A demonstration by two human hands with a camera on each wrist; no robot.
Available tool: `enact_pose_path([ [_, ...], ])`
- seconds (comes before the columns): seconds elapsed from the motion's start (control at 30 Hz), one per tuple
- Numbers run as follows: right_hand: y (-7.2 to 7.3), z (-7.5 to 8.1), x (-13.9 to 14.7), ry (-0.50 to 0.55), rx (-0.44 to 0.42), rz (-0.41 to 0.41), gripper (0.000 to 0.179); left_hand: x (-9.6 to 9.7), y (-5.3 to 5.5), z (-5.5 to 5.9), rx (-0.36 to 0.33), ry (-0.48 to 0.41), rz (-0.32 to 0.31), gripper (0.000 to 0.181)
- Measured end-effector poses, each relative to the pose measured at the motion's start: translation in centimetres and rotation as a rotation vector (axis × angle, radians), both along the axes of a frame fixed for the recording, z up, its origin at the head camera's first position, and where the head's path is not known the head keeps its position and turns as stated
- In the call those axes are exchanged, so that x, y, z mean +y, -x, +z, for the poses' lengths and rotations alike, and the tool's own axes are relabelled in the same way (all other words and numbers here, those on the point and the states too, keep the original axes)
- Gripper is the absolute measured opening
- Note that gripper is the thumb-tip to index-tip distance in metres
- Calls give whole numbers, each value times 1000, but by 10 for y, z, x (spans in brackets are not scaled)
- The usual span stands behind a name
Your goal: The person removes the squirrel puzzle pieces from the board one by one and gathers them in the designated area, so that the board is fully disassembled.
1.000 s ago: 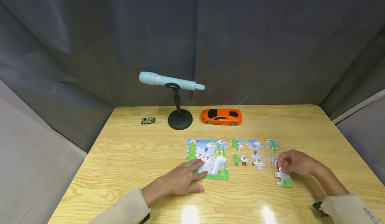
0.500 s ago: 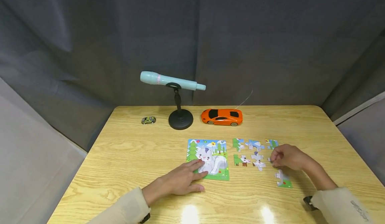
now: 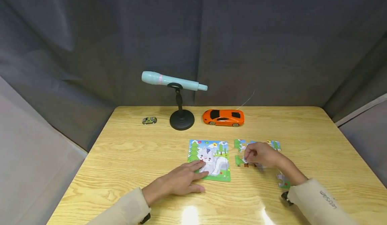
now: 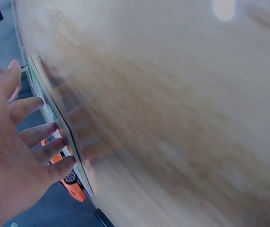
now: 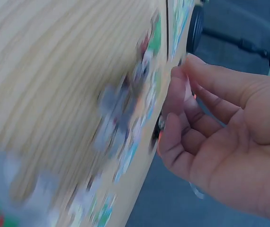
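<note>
My left hand (image 3: 185,179) lies with fingers spread over the lower left of a square squirrel picture puzzle (image 3: 222,158). The left wrist view shows its fingers (image 4: 35,135) at the puzzle's edge. My right hand (image 3: 263,154) is over the loose puzzle pieces, thumb and index fingertips together and the other fingers curled; nothing shows held between them. Its fingertips overlap a green-and-white piece (image 3: 239,161) in the head view. Part of the middle and upper pieces is hidden beneath this hand. A tail piece (image 3: 282,181) lies near my right forearm, partly covered.
Behind the puzzle are an orange toy car (image 3: 223,117) and a pale blue microphone (image 3: 181,83) on a black stand (image 3: 182,120). A small toy car (image 3: 149,120) is farther left. A dark curtain (image 3: 257,43) hangs behind the wooden table (image 3: 136,151).
My right hand has moved left from beside the tail piece, across the right-hand pieces, to the left ones. The left hand stays on the puzzle.
</note>
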State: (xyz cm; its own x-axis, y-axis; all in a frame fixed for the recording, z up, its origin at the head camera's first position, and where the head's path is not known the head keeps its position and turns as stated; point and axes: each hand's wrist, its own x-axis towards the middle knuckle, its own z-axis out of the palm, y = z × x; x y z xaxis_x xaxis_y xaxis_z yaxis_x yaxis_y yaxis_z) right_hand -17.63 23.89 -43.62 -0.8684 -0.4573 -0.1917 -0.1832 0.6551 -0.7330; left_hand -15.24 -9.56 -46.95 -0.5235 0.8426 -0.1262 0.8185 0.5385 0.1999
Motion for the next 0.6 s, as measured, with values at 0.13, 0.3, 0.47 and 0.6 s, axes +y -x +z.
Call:
enact_pose_path([
  [0.13,5,-2,-27,-24,25,27,4,-3,0,1,-4,-5,3,63],
  [0.3,8,-10,-63,-76,73,26,2,-6,-1,1,-7,-22,15,63],
  [0.47,6,-17,-93,-120,107,20,6,-10,-2,0,18,-38,22,61],
  [0.6,5,-20,-107,-109,108,19,10,-14,-3,0,25,-39,22,60],
])
